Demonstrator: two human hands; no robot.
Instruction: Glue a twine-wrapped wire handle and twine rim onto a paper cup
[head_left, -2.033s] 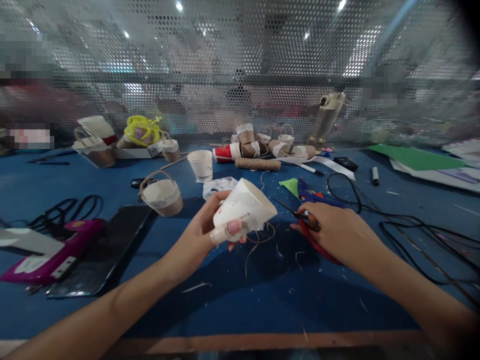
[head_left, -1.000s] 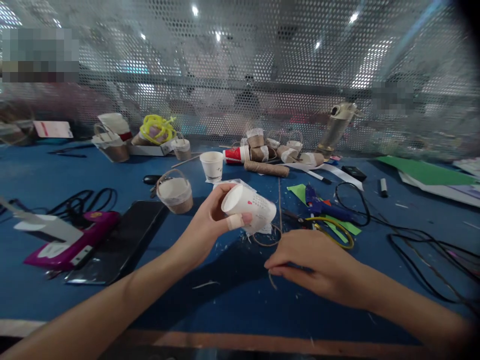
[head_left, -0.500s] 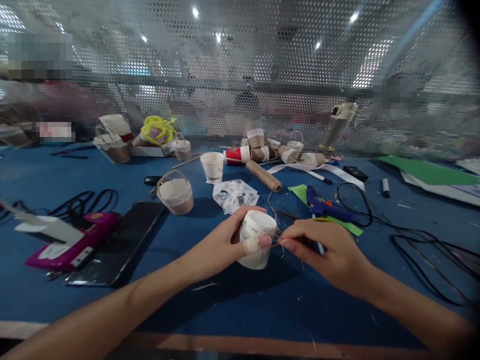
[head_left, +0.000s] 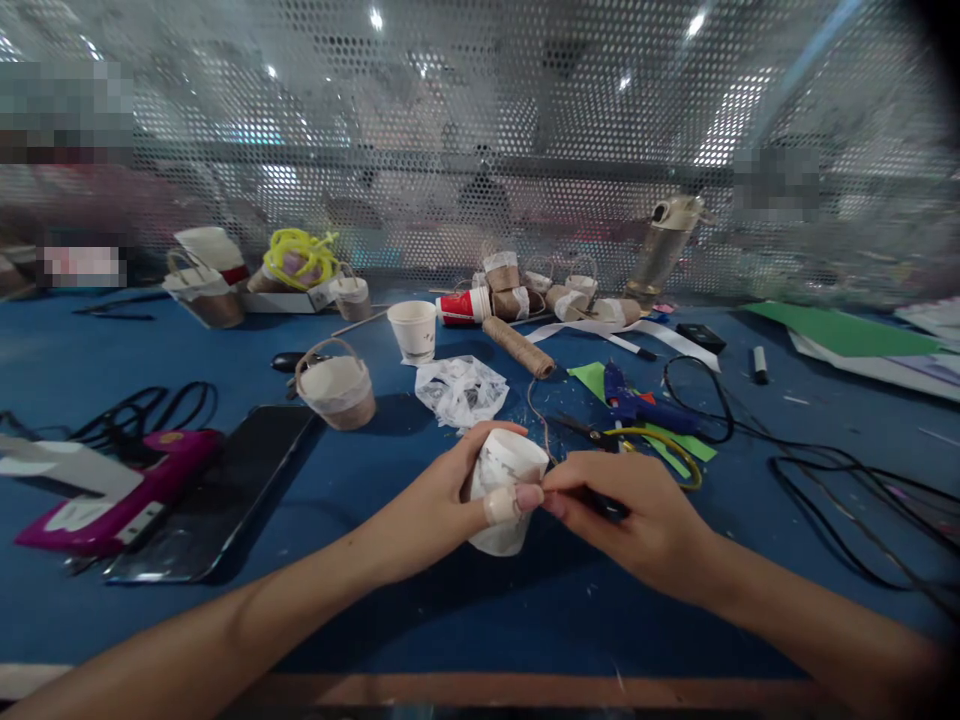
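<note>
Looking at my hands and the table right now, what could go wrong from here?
The twine runs from the spool toward your right hand, so a tug might roll the spool. Your left hand wraps the paper cup, which a hard squeeze could dent. The scissors lie just beyond your right hand, so reaching forward could brush them.

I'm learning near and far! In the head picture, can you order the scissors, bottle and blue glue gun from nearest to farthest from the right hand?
1. Scissors: just beyond the right hand.
2. Blue glue gun: behind the scissors, slightly right.
3. Bottle: at the back, near the perforated panel.
</note>
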